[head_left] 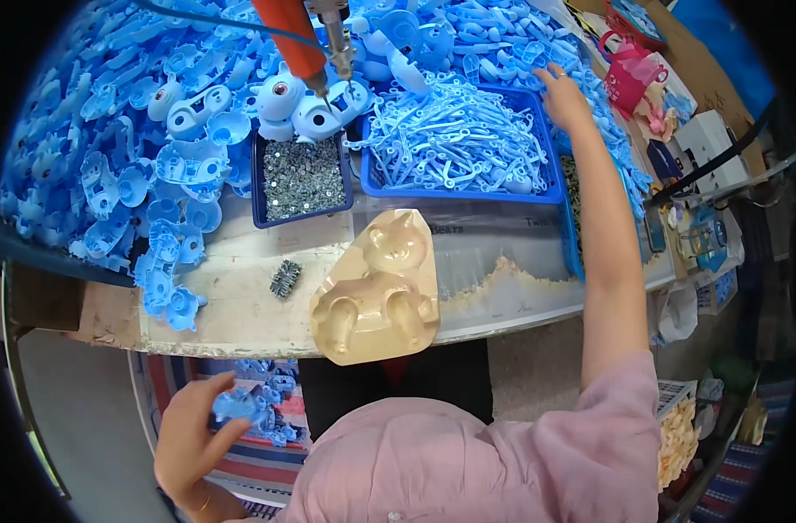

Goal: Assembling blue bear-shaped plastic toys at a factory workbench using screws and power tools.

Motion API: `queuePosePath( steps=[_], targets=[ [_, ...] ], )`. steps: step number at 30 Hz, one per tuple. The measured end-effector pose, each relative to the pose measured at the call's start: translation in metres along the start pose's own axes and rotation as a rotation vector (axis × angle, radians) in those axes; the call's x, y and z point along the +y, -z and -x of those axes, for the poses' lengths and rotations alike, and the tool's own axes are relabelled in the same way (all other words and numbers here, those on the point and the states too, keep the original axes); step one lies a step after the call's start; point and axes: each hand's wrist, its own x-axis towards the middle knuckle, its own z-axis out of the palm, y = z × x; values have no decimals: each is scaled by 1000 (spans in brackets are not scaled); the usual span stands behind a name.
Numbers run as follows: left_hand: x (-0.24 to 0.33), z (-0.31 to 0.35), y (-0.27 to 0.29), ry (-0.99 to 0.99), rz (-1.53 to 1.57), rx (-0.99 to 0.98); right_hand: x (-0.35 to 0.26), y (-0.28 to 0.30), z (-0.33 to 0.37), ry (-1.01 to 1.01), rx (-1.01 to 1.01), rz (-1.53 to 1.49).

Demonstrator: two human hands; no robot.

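Note:
At the lower left, my left hand (189, 431) is spread beside the table's front edge. A small light-blue plastic piece (239, 405) shows between its thumb and index finger, and I see no firm grip on it. More blue pieces (280, 433) lie below in a striped container (245, 475). My right arm stretches across the table's right side. With its fingers apart, my right hand (565, 98) is over the heap of blue plastic parts (524, 52) at the far right; nothing shows in it. Just left of it stands a blue tray (467, 193) of slim looped blue parts (459, 131).
A yellowish moulded fixture (376, 292) sits at the table's front edge. Left of it lies a small dark metal cluster (284, 279). Behind stands a dark tray of screws (304, 179), under an orange hanging power driver (298, 44). Blue shells (176, 235) pile up on the left.

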Motion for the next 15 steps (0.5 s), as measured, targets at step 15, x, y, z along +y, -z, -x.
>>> queuePosePath(
  steps=[15],
  targets=[
    [129,-180,-106,-518,293,48,-193,177,126,248,-657,-1148]
  ],
)
